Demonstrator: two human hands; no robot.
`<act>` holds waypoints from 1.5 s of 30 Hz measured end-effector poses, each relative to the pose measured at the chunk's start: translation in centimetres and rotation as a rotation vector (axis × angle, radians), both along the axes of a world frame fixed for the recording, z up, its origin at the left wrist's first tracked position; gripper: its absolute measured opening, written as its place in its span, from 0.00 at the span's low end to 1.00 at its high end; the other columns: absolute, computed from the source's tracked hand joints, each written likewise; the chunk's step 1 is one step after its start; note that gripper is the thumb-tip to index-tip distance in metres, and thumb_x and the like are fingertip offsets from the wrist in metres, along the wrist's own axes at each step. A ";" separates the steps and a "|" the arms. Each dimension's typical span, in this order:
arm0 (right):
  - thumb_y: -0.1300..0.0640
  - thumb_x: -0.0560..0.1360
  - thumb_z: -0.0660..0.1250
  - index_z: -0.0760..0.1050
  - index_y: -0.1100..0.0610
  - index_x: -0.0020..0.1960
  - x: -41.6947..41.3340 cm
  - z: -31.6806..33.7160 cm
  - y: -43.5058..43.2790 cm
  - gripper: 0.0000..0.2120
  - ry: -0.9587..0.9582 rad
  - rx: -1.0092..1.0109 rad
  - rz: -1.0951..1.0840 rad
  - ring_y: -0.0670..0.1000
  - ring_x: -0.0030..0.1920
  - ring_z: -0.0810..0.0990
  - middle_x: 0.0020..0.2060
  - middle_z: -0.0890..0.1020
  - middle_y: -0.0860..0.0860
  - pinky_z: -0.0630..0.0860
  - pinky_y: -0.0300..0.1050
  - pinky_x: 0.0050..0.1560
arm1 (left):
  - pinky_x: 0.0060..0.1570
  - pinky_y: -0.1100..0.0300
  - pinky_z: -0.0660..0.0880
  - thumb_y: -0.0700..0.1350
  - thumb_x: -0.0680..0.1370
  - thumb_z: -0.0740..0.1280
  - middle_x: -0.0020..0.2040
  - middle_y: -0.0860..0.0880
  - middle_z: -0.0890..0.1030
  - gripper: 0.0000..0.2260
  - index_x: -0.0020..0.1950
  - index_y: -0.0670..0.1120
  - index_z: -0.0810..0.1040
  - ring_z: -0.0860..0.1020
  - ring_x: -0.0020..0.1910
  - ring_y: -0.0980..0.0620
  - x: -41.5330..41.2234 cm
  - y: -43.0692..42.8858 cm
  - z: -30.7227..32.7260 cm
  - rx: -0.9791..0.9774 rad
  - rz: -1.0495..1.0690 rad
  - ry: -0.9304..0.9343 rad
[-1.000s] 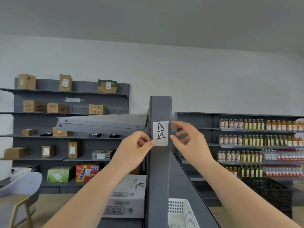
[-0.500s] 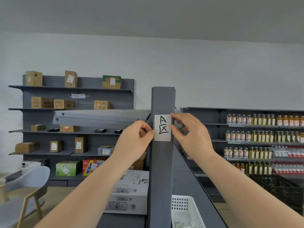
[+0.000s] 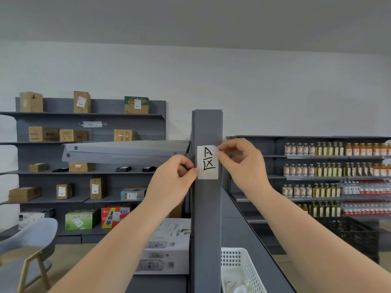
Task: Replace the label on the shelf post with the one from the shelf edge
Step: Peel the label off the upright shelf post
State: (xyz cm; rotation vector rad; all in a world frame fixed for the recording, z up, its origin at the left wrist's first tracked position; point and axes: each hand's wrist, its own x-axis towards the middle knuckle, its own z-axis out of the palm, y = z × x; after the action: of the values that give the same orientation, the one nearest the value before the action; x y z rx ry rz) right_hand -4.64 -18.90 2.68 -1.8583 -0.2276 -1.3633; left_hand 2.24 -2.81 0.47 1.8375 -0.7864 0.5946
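Observation:
A white paper label [image 3: 207,162] with black handwritten marks sits on the front of the dark grey shelf post [image 3: 206,218] at chest height. My left hand [image 3: 171,182] has its fingers curled, thumb and forefinger pinching the label's lower left edge. My right hand [image 3: 243,163] pinches the label's upper right corner with thumb and fingertips. A grey shelf edge [image 3: 124,154] runs off to the left from the post. No second label shows on it from here.
A white plastic basket [image 3: 241,269] stands low right of the post, a white carton [image 3: 167,248] low left. Shelves with cardboard boxes [image 3: 43,134] line the back left, bottle shelves [image 3: 330,168] the right. A grey chair [image 3: 27,248] stands at the lower left.
The view shifted, so post and hands sit slightly higher and to the right. My right fingers moved up from the label's right edge to its upper right corner. My left hand kept its pinch.

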 end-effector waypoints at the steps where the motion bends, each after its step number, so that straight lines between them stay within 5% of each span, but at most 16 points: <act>1: 0.61 0.71 0.72 0.80 0.51 0.46 0.0 0.1 0.1 0.07 -0.006 0.016 0.003 0.49 0.46 0.80 0.45 0.82 0.48 0.80 0.49 0.46 | 0.43 0.48 0.82 0.50 0.75 0.69 0.39 0.51 0.83 0.06 0.42 0.59 0.73 0.82 0.39 0.52 0.0 0.1 0.0 0.003 -0.006 0.000; 6: 0.59 0.71 0.72 0.79 0.50 0.42 0.0 0.6 0.6 0.05 -0.008 -0.017 -0.027 0.49 0.46 0.79 0.44 0.81 0.48 0.78 0.46 0.44 | 0.44 0.50 0.82 0.50 0.75 0.68 0.40 0.52 0.83 0.06 0.43 0.60 0.73 0.82 0.39 0.54 -0.1 0.4 0.1 0.013 -0.021 0.007; 13: 0.61 0.75 0.68 0.75 0.52 0.41 0.0 0.9 1.3 0.06 0.016 -0.071 -0.135 0.39 0.40 0.73 0.43 0.77 0.48 0.68 0.26 0.40 | 0.44 0.52 0.82 0.46 0.77 0.66 0.39 0.53 0.84 0.06 0.50 0.57 0.74 0.83 0.37 0.57 -0.2 0.7 0.2 0.020 -0.037 0.020; 21: 0.62 0.75 0.66 0.73 0.51 0.41 -1.3 0.5 2.1 0.08 0.060 -0.065 -0.086 0.41 0.41 0.74 0.42 0.77 0.49 0.68 0.24 0.41 | 0.38 0.55 0.83 0.43 0.76 0.67 0.38 0.54 0.84 0.08 0.50 0.56 0.76 0.83 0.34 0.58 -0.5 1.4 0.2 -0.046 -0.113 0.099; 25: 0.63 0.76 0.65 0.72 0.50 0.40 -2.1 0.2 2.4 0.10 0.087 -0.037 -0.058 0.42 0.41 0.74 0.41 0.78 0.48 0.68 0.23 0.39 | 0.30 0.65 0.79 0.42 0.76 0.68 0.37 0.51 0.83 0.07 0.51 0.53 0.76 0.82 0.32 0.58 -1.1 1.7 0.5 -0.040 -0.131 0.111; 32: 0.63 0.77 0.64 0.71 0.49 0.39 -3.4 -0.5 2.8 0.12 0.090 0.013 -0.022 0.38 0.38 0.76 0.37 0.78 0.45 0.70 0.25 0.37 | 0.31 0.60 0.81 0.44 0.75 0.71 0.39 0.51 0.83 0.11 0.54 0.54 0.75 0.83 0.38 0.51 -2.3 1.7 0.6 -0.043 -0.169 0.092; 36: 0.63 0.77 0.64 0.71 0.49 0.39 -3.6 -0.9 2.8 0.12 0.105 0.050 -0.011 0.51 0.46 0.82 0.40 0.81 0.52 0.76 0.34 0.39 | 0.32 0.61 0.82 0.45 0.75 0.71 0.39 0.52 0.84 0.14 0.57 0.56 0.74 0.84 0.39 0.50 -2.9 1.7 0.4 -0.034 -0.165 0.070; 40: 0.63 0.77 0.64 0.72 0.50 0.39 -4.2 -0.2 2.7 0.11 0.091 0.130 -0.008 0.56 0.46 0.82 0.42 0.83 0.55 0.79 0.50 0.47 | 0.33 0.58 0.82 0.46 0.75 0.70 0.39 0.47 0.85 0.04 0.49 0.53 0.79 0.83 0.37 0.51 -3.5 1.5 0.4 -0.024 -0.157 0.052; 45: 0.61 0.76 0.66 0.74 0.52 0.40 -4.6 0.5 2.3 0.07 0.164 0.105 -0.029 0.54 0.41 0.84 0.41 0.84 0.55 0.82 0.52 0.46 | 0.34 0.59 0.81 0.49 0.75 0.70 0.40 0.45 0.85 0.05 0.39 0.57 0.78 0.80 0.31 0.58 -4.3 1.2 0.6 -0.028 -0.159 0.090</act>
State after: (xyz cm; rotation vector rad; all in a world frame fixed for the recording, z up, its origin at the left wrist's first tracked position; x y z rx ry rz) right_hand -9.26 -16.60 3.22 -1.8797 -0.0446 -1.2110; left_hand -2.10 -1.63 1.02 1.7452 -0.8500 0.4159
